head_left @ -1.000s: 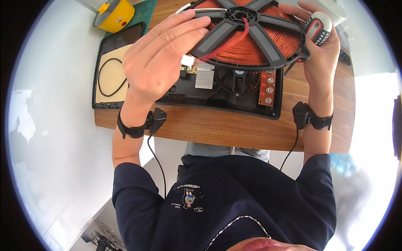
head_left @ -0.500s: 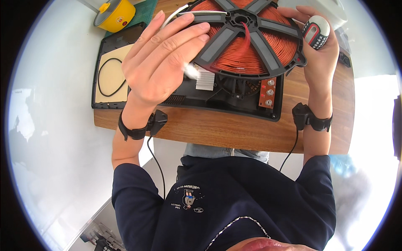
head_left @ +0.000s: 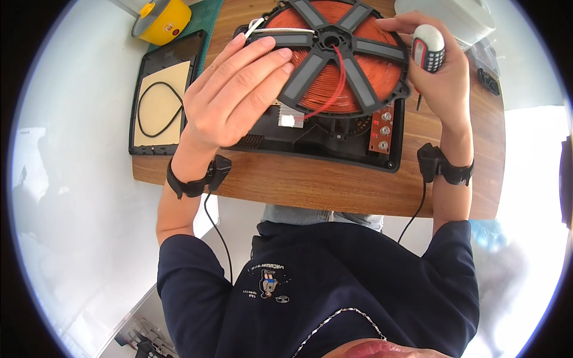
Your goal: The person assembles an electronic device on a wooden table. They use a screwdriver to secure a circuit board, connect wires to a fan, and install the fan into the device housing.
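Both hands lifting a copper coil disc off an opened cooktop

The left hand is gripping the coil disc at its left edge, fingers spread wide; the right hand is clutching a screwdriver against the disc's right rim, above the black housing on the wooden table.

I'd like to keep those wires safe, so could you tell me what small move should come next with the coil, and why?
Probably lower the coil disc gently back toward the black housing. The left hand and the right hand, which also grips a screwdriver, hold it tilted above the housing, and a red wire runs down from its hub, so pulling higher might strain it.
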Demonstrator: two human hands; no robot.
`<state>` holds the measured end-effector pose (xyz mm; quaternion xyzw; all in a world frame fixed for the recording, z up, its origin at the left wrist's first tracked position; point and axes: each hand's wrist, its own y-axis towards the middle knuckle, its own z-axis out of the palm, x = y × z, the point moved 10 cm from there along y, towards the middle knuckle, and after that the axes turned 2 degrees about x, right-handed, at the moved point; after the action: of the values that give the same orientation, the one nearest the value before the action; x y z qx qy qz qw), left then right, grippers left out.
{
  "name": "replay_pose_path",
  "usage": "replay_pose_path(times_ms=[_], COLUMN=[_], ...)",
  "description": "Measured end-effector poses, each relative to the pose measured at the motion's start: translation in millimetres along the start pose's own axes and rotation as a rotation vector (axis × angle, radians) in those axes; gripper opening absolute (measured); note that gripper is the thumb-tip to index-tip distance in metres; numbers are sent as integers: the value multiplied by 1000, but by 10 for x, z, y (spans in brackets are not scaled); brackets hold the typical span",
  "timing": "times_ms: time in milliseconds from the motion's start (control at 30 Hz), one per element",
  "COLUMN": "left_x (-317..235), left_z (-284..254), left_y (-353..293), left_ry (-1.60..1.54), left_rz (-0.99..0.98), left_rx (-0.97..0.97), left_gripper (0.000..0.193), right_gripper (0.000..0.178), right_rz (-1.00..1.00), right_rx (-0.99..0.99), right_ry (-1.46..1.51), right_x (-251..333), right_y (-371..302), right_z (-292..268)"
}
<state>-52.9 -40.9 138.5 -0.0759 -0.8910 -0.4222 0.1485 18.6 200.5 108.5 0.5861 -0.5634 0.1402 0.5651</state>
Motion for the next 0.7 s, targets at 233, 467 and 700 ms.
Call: replay_pose_path(times_ms=[233, 467, 700], left_x=[208, 340, 557], left_z=[199, 288, 226], left_y=[-265, -457, -540], left_ry=[16, -15, 75], left_rz=[-4, 82, 71], left_rx=[109, 274, 262], left_gripper=[27, 30, 37], right_gripper=[47, 38, 45], right_rz=[126, 140, 246], right_rx=[156, 281, 404], right_ry=[-83, -224, -215], right_x=[-141, -275, -216], right_y=[-78, 22, 401], right_z=[271, 622, 761])
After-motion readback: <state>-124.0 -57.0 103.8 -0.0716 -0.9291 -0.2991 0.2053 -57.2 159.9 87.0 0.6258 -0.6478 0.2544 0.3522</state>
